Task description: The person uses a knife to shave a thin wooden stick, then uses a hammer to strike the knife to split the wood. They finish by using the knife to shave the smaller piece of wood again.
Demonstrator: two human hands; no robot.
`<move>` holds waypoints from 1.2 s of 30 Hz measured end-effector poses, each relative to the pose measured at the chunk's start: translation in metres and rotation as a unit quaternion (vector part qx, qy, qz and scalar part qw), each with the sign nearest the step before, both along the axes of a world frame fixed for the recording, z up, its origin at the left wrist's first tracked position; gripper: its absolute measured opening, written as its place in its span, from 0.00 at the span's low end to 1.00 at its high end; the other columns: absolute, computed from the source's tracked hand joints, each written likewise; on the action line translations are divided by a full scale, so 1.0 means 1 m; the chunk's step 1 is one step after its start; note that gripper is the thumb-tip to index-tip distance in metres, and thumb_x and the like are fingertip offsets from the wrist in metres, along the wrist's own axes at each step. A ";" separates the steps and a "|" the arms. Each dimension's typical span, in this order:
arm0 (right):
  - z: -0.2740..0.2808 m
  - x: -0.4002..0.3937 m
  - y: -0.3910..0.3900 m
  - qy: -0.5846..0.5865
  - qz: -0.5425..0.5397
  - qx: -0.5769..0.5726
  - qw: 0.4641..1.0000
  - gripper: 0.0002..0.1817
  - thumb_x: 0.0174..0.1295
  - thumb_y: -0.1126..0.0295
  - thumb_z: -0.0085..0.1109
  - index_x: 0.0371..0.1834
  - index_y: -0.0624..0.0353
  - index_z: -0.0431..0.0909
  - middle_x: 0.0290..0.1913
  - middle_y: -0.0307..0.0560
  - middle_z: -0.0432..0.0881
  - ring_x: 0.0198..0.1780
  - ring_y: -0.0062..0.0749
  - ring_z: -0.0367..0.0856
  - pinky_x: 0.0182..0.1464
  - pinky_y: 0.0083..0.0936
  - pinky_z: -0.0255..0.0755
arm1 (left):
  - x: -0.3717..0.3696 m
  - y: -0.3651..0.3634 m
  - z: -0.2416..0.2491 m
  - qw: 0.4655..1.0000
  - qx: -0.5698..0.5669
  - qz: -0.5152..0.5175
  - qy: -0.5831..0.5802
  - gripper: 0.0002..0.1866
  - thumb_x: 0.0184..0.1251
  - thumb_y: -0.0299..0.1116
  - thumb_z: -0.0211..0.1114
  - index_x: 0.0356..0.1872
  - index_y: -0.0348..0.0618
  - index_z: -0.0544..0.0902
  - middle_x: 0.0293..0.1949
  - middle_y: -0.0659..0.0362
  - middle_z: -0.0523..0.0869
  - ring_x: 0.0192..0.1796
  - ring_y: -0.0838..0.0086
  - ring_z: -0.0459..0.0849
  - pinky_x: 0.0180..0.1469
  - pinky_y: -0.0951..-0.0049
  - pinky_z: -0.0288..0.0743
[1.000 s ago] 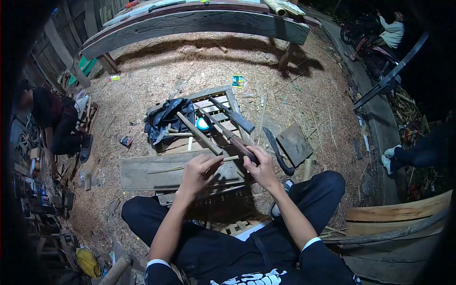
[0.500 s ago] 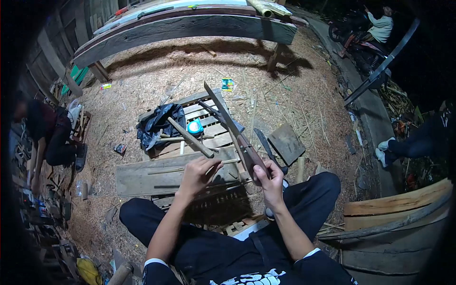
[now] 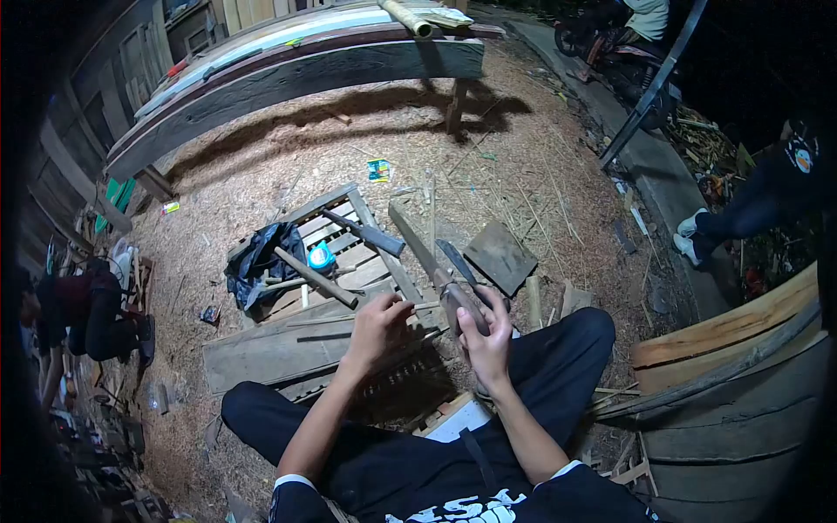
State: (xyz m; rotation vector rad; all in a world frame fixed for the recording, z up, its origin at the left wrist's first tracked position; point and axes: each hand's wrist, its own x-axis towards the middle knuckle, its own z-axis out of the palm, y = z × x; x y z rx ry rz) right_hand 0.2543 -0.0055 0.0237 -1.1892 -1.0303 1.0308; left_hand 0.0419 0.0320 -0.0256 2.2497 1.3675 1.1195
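My right hand [image 3: 486,338] is closed around the brown wooden handle of a machete [image 3: 417,244], its blade pointing up and away to the left. My left hand [image 3: 377,331] hovers beside it over a plank, fingers curled together; whether anything small is in them is hidden. Below lies a slatted wooden pallet [image 3: 342,202]. On it are a black plastic bag [image 3: 258,272], a turquoise tape measure [image 3: 320,255], a wooden-handled tool [image 3: 316,277] and another dark blade with a handle [image 3: 366,233]. A long plank [image 3: 253,356] lies across the near side, with thin sticks on top.
A long wooden bench [image 3: 296,87] spans the far side. A square board [image 3: 501,257] and a dark blade [image 3: 455,261] lie right of the pallet. Curved planks [image 3: 724,336] stand at right. One person [image 3: 96,305] crouches left; another person's shoes [image 3: 689,237] show at right, near a motorbike [image 3: 632,74].
The view has swung to the right. In my right hand the machete has tipped lower and its blade looks foreshortened. My left hand stays curled, nearly in place.
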 end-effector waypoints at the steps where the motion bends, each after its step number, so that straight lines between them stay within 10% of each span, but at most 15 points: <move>1: -0.003 0.001 -0.001 -0.014 0.017 -0.012 1.000 0.25 0.74 0.66 0.67 0.68 0.65 0.74 0.30 0.34 0.79 0.23 0.10 0.68 0.24 0.16 0.60 | 0.004 0.002 -0.002 1.000 0.004 0.001 0.004 0.10 0.64 0.28 0.74 0.46 0.43 0.90 0.39 0.52 0.86 0.40 0.55 0.87 0.41 0.58 0.80; 10: -0.031 0.007 -0.002 -0.020 -0.018 0.008 1.000 0.20 0.76 0.68 0.64 0.67 0.65 0.79 0.36 0.34 0.82 0.23 0.08 0.68 0.23 0.14 0.60 | 0.019 0.011 -0.023 1.000 0.015 0.014 0.021 0.09 0.64 0.30 0.74 0.45 0.45 0.90 0.39 0.55 0.85 0.43 0.57 0.84 0.43 0.57 0.78; 12: -0.029 0.007 -0.007 -0.015 -0.009 -0.025 1.000 0.20 0.75 0.68 0.63 0.65 0.70 0.79 0.51 0.46 0.89 0.47 0.22 0.84 0.52 0.23 0.78 | 0.018 0.012 -0.024 0.998 0.029 0.015 0.046 0.10 0.64 0.31 0.74 0.45 0.45 0.90 0.39 0.55 0.85 0.44 0.57 0.84 0.44 0.57 0.78; 36: -0.024 -0.015 -0.027 -0.017 -0.024 -0.035 0.999 0.19 0.73 0.73 0.64 0.64 0.67 0.77 0.42 0.39 0.84 0.40 0.15 0.80 0.42 0.17 0.73 | -0.001 0.007 -0.029 0.996 0.041 0.077 0.005 0.13 0.56 0.38 0.76 0.42 0.49 0.92 0.41 0.60 0.88 0.48 0.63 0.83 0.53 0.60 0.70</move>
